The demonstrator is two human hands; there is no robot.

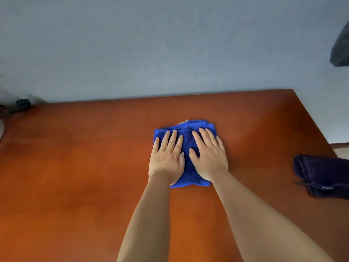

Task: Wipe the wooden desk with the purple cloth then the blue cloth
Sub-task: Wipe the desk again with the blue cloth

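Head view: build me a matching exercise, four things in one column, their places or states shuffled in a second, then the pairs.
Things
1. blue cloth
2. purple cloth
3. left hand
4. wooden desk

Places or states
A. lies crumpled and untouched near the desk's right edge
B. bears both cloths
C. folded, pressed flat under both hands
D. fingers straight, pressing beside the right hand

Pairs: 1-C, 2-A, 3-D, 4-B
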